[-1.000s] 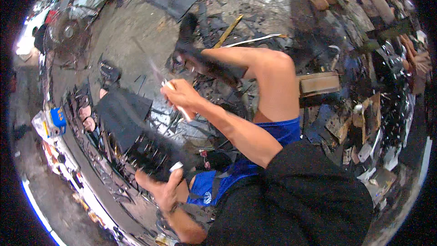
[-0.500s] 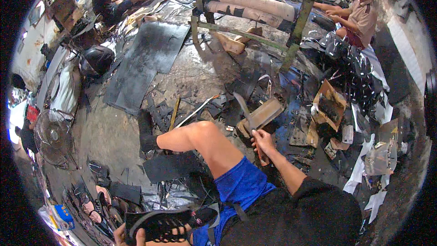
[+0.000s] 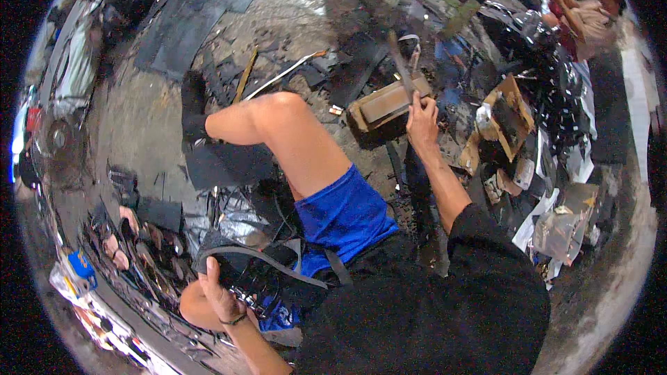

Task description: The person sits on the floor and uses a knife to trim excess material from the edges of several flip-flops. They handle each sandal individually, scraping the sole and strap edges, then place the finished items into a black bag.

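My right hand (image 3: pixel 422 121) is closed around a knife, and its long blade (image 3: pixel 399 62) points away from me. The blade passes over the right end of a rectangular grey-brown block (image 3: pixel 392 105) on a dark base, like a whetstone; I cannot tell if they touch. At the lower left, my left hand (image 3: pixel 221 295) grips a black shoe (image 3: pixel 288 279) with a grey sole edge and open straps, thumb raised over the sole. The shoe is beside my bent knee, and part of it is hidden by my hand.
A torn cardboard box (image 3: pixel 514 117) stands right of the block, near white scraps. Black sheets (image 3: pixel 201 14) lie on the floor at far left. Several sandals (image 3: pixel 121 246) sit at lower left. A fan (image 3: pixel 61 137) stands at left. Another person (image 3: pixel 590 24) is at upper right.
The view has tilted downward. My right hand has slid forward along the block with the knife. My left hand and the shoe have come further into view, and the shoe is turned differently.
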Demonstrator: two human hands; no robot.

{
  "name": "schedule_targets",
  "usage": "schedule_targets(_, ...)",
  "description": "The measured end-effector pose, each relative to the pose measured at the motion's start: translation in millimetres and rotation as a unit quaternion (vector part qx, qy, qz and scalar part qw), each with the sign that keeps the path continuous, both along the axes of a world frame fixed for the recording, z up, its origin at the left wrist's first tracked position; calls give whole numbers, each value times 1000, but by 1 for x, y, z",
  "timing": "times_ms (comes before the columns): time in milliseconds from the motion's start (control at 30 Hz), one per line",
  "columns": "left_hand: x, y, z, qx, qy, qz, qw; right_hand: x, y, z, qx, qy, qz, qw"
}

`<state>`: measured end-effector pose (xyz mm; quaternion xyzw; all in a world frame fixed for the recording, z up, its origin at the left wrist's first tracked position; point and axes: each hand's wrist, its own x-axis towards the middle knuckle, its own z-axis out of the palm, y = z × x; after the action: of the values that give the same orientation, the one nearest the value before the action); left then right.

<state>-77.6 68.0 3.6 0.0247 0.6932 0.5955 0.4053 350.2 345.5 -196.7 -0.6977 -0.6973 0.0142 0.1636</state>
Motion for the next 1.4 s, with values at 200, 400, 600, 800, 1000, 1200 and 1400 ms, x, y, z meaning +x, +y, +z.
schedule_targets(200,-22,-78,-63,-3,-16,138,990,-43,-135,12,-187,234,104,948)
schedule_targets(400,-34,-25,-17,62,-126,47,989,30,0,-20,33,54,42,997)
schedule_targets(600,-27,-11,40,154,-174,148,961,-12,-126,26,-218,121,192,949)
schedule_targets(800,-24,-36,64,-32,-24,213,976,-125,-113,212,-348,441,311,767)
schedule_targets(1000,-32,-106,30,28,-4,183,983,-197,-161,210,-424,331,527,658)
schedule_targets(1200,-3,-123,23,-17,-25,229,973,-194,-173,197,-420,319,559,639)
schedule_targets(1400,1,-109,45,-22,44,110,993,-243,-159,221,-329,273,603,673)
